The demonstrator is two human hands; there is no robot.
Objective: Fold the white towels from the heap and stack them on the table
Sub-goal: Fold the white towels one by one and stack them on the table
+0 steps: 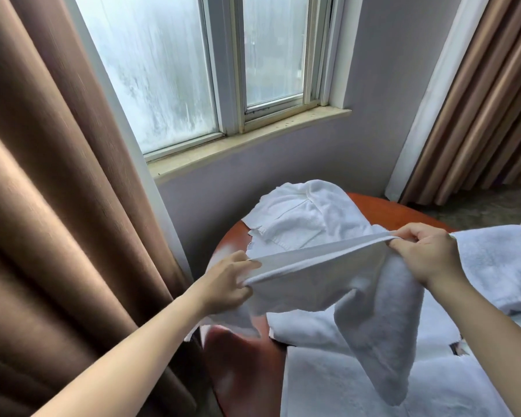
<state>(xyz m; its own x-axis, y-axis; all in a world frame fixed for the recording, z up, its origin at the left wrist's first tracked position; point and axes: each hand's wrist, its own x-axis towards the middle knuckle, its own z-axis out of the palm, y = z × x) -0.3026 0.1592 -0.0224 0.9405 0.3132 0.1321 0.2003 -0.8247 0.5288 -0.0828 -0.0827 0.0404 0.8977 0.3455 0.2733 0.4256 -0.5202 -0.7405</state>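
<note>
Round reddish table [399,209] below fogged window [169,70]. White towel [322,267] stretched taut above table's middle, hem pinched at one end by left hand [226,281], at other by right hand [424,251], rest hanging below. Heap [307,212] at far edge. Near edge hidden under more towels [343,386].

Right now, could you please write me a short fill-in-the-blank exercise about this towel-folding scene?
1. In colour, the towel stretched between the left hand and the right hand is ____.
2. In shape, the top of the table is ____.
3. Brown ____ hang on either side of the window.
Missing words: white; round; curtains.
</note>
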